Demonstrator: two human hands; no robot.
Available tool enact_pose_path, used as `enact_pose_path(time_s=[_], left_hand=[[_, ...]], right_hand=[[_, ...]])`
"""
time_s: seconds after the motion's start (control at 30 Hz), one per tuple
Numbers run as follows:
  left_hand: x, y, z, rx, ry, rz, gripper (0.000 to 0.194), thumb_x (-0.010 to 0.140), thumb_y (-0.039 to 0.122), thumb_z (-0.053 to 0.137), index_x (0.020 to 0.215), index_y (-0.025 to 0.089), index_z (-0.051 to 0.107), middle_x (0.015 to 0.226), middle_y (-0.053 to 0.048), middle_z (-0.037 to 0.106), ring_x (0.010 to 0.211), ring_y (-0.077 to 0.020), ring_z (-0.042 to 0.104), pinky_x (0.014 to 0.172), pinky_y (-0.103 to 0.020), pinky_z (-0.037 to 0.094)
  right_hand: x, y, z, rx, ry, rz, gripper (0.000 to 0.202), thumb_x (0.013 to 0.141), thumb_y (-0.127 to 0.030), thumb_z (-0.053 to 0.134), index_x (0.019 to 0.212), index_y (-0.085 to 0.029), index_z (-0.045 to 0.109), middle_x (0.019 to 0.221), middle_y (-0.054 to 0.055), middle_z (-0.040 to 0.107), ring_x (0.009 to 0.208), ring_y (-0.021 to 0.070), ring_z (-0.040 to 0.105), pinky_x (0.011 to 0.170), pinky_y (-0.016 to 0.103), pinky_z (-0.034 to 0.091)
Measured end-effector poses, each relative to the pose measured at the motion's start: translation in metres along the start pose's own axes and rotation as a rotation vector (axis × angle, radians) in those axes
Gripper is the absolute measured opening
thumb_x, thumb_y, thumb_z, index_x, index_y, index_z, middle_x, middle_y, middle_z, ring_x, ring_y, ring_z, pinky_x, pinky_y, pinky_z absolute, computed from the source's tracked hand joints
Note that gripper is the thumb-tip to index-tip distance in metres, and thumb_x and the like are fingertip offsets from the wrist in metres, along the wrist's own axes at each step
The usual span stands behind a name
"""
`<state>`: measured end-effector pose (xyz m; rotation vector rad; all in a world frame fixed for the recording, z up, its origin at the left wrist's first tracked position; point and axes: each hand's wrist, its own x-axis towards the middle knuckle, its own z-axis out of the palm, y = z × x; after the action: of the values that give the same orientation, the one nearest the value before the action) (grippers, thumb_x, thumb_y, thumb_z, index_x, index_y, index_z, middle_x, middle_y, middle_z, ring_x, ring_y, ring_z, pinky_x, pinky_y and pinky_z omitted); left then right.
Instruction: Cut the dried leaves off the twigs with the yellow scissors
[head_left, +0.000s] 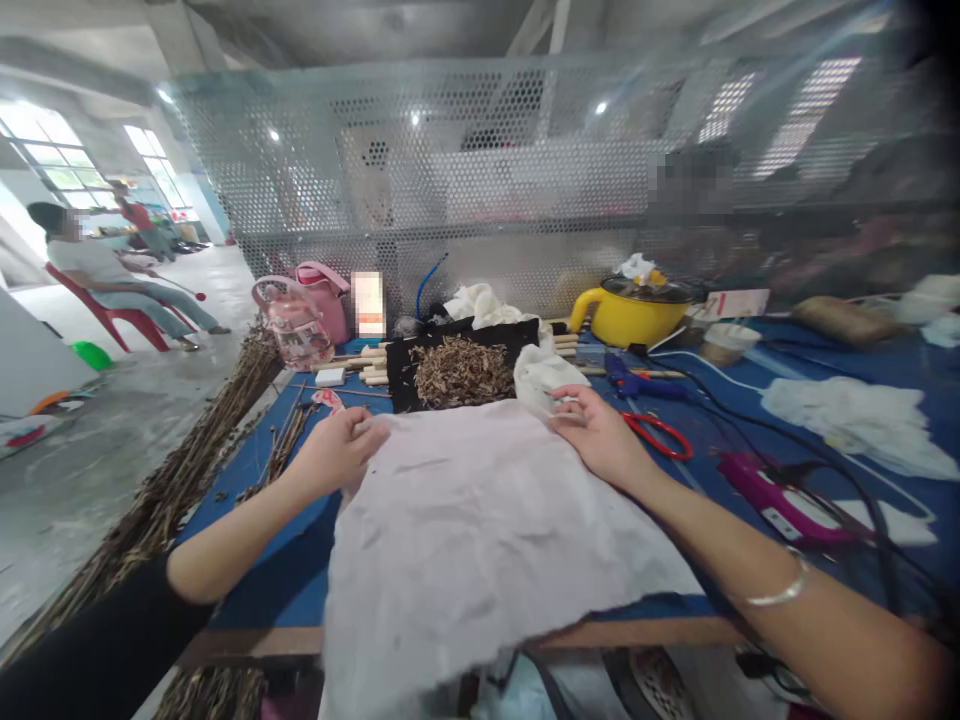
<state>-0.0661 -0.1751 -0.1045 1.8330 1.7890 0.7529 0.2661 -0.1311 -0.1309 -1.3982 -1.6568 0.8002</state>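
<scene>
A large white cloth (480, 530) is spread out in front of me, its lower part hanging over the table's front edge. My left hand (346, 448) is closed on its far left corner. At the far right corner, my right hand (596, 430) pinches the cloth between thumb and fingers; the fingertips are partly hidden. Just past that hand lies a crumpled white piece of thin material (544, 375). Beyond the cloth's far edge, dry brown plant pieces (463, 372) are heaped on a black cloth (403, 375).
The blue table (259, 580) holds a yellow pot (637, 318), a blue glue gun (649, 382), red-handled scissors (660, 437), a magenta device (784, 500) and cables on the right. Pink bags (300, 325) stand at back left. Long dry stalks (161, 475) lean along the left edge.
</scene>
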Motion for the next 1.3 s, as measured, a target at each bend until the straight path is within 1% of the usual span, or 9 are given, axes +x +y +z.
enact_pose_path(time_s=[0.17,0.3,0.47,0.57,0.63,0.73,1.03,1.17,1.3], left_hand=[[0.044,-0.028,0.027,0.351,-0.017,0.096,0.023,0.075,0.037,0.045,0.065,0.018,0.051,0.058,-0.001,0.052,0.057,-0.0150,0.047,0.052,-0.024,0.028],[0.053,-0.033,0.037,0.469,-0.085,0.135,0.025,0.079,0.038,0.043,0.073,0.017,0.056,0.065,-0.006,0.058,0.064,-0.0196,0.054,0.056,-0.026,0.033],[0.015,-0.008,0.030,0.588,0.196,0.207,0.035,0.079,0.037,0.048,0.107,0.017,0.052,0.106,-0.013,0.055,0.096,-0.0261,0.052,0.077,-0.034,0.039],[-0.036,0.009,0.028,0.544,-0.108,0.339,0.024,0.081,0.039,0.046,0.089,0.020,0.058,0.093,-0.009,0.057,0.087,-0.0224,0.053,0.075,-0.032,0.040],[-0.070,0.012,0.030,0.493,-0.378,0.338,0.023,0.078,0.043,0.051,0.087,0.023,0.059,0.087,-0.006,0.057,0.080,-0.0208,0.054,0.071,-0.031,0.041],[-0.102,0.004,0.037,0.441,-0.450,0.268,0.017,0.077,0.036,0.055,0.088,0.024,0.060,0.092,-0.005,0.058,0.084,-0.0195,0.054,0.074,-0.029,0.041],[-0.106,0.004,0.028,0.275,-0.484,0.166,0.027,0.088,0.030,0.037,0.076,0.019,0.058,0.078,-0.002,0.059,0.074,-0.0137,0.054,0.067,-0.023,0.039],[-0.109,0.012,0.012,0.308,-0.565,0.187,0.025,0.085,0.037,0.042,0.079,0.022,0.061,0.082,-0.002,0.060,0.075,-0.0146,0.056,0.066,-0.023,0.039],[-0.073,0.014,-0.008,0.528,-0.368,0.149,0.033,0.083,0.045,0.040,0.081,0.022,0.064,0.083,-0.006,0.063,0.074,-0.0183,0.058,0.066,-0.026,0.039]], right_hand=[[0.018,0.031,0.022,-0.301,-0.007,-0.049,0.025,0.074,-0.028,0.052,0.098,-0.021,0.050,0.087,0.006,0.060,0.084,0.0225,0.056,0.077,0.034,0.042],[0.016,0.038,0.022,-0.427,-0.053,-0.065,0.026,0.077,-0.028,0.048,0.101,-0.020,0.050,0.088,0.008,0.063,0.083,0.0247,0.058,0.074,0.034,0.043],[0.000,0.026,0.007,-0.571,0.028,-0.085,0.039,0.076,-0.033,0.051,0.112,-0.018,0.047,0.100,0.012,0.060,0.091,0.0274,0.057,0.074,0.035,0.043],[-0.032,0.009,-0.003,-0.719,-0.009,-0.254,0.029,0.078,-0.040,0.052,0.096,-0.018,0.053,0.098,0.013,0.057,0.094,0.0289,0.053,0.078,0.037,0.040],[-0.059,-0.002,-0.008,-0.701,-0.279,-0.307,0.022,0.081,-0.042,0.049,0.079,-0.021,0.054,0.084,0.008,0.058,0.081,0.0233,0.054,0.070,0.033,0.041],[-0.092,-0.008,-0.011,-0.628,-0.556,-0.262,0.017,0.081,-0.039,0.051,0.078,-0.022,0.055,0.085,0.004,0.058,0.078,0.0190,0.054,0.067,0.029,0.041],[-0.100,-0.007,-0.016,-0.560,-0.603,-0.218,0.024,0.090,-0.030,0.036,0.076,-0.020,0.053,0.083,0.004,0.056,0.077,0.0167,0.053,0.070,0.028,0.041],[-0.107,-0.019,-0.030,-0.553,-0.741,-0.234,0.022,0.088,-0.031,0.040,0.075,-0.021,0.054,0.081,0.003,0.057,0.076,0.0166,0.053,0.068,0.027,0.040],[-0.090,-0.020,-0.037,-0.554,-0.769,-0.189,0.018,0.084,-0.034,0.045,0.079,-0.022,0.058,0.080,0.003,0.059,0.073,0.0163,0.055,0.066,0.026,0.040]])
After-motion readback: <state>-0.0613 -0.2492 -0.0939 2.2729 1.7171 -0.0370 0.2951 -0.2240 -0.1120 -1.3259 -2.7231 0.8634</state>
